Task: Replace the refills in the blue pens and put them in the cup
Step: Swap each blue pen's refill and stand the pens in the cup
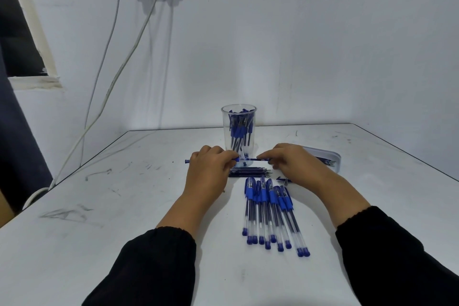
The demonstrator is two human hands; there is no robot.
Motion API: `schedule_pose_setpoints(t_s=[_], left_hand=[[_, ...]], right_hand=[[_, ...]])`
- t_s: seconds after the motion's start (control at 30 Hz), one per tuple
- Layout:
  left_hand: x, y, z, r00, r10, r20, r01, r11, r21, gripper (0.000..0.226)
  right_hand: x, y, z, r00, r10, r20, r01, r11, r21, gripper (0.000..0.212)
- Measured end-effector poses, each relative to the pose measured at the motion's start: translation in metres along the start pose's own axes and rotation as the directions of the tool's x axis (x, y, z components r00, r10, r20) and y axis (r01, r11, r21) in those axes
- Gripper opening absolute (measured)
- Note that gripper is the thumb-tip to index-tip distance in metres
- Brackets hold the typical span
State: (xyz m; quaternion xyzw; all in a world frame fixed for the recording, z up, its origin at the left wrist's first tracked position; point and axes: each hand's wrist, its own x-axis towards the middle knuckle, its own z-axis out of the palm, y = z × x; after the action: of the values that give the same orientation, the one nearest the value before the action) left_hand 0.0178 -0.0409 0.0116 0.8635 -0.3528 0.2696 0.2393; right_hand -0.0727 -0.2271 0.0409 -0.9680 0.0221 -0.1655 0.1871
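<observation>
Just before the clear plastic cup point(239, 131) (holding blue pens), left hand point(210, 169) and right hand point(293, 163) pinch one slim blue pen point(250, 159) between curled fingertips.

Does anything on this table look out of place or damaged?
Nothing looks damaged or spilled. One small blue part, probably a cap, lies alone beside the right hand, apart from the pens. The table has dark scuff marks.

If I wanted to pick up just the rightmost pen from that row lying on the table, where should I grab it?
Probably pinch the rightmost pen from above at its clear barrel, towards the near end cap. The row of pens fans apart there, while the blue caps at the far end crowd together; its right side faces bare table.
</observation>
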Motion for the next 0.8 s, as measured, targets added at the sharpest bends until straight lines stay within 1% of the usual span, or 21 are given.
schedule_pose_setpoints(t_s=[0.13,0.3,0.37,0.43,0.47,0.57,0.63,0.7,0.8], left_hand=[[-0.002,0.006,0.002,0.999,0.051,0.013,-0.051,0.999,0.004,0.026],[-0.003,0.01,0.004,0.995,0.1,0.03,-0.1,0.995,0.008,0.026],[-0.004,0.01,0.004,0.995,0.089,0.033,-0.09,0.996,0.026,0.026],[-0.003,0.008,0.002,0.998,0.054,0.04,-0.056,0.998,0.04,0.028],[-0.002,0.007,0.002,0.999,0.032,0.043,-0.034,0.998,0.043,0.028],[0.0,0.003,0.0,0.999,-0.016,0.037,0.014,0.999,0.042,0.029],[0.0,0.002,0.0,0.999,-0.024,0.034,0.023,0.999,0.039,0.028],[-0.001,0.003,0.0,0.999,-0.017,0.036,0.015,0.999,0.034,0.028],[-0.001,0.005,0.0,0.999,-0.003,0.043,0.002,1.0,0.019,0.028]], right_hand=[[-0.003,-0.01,0.003,1.0,0.0,0.015,0.001,1.0,-0.004,0.048],[-0.003,-0.019,0.013,0.999,-0.051,0.002,0.05,0.992,0.113,0.038],[-0.002,-0.018,0.016,0.999,-0.05,0.014,0.048,0.99,0.132,0.044],[0.0,-0.012,0.014,1.0,-0.019,0.005,0.019,0.993,0.12,0.049],[0.0,-0.008,0.011,1.0,0.01,-0.007,-0.009,0.993,0.114,0.046],[0.001,0.004,0.001,0.994,0.091,-0.058,-0.087,0.993,0.073,0.02],[0.0,0.01,-0.003,0.99,0.119,-0.081,-0.112,0.99,0.089,0.008],[-0.001,0.011,-0.004,0.989,0.124,-0.086,-0.114,0.987,0.115,0.004],[-0.001,0.007,-0.001,0.992,0.101,-0.076,-0.091,0.987,0.132,0.007]])
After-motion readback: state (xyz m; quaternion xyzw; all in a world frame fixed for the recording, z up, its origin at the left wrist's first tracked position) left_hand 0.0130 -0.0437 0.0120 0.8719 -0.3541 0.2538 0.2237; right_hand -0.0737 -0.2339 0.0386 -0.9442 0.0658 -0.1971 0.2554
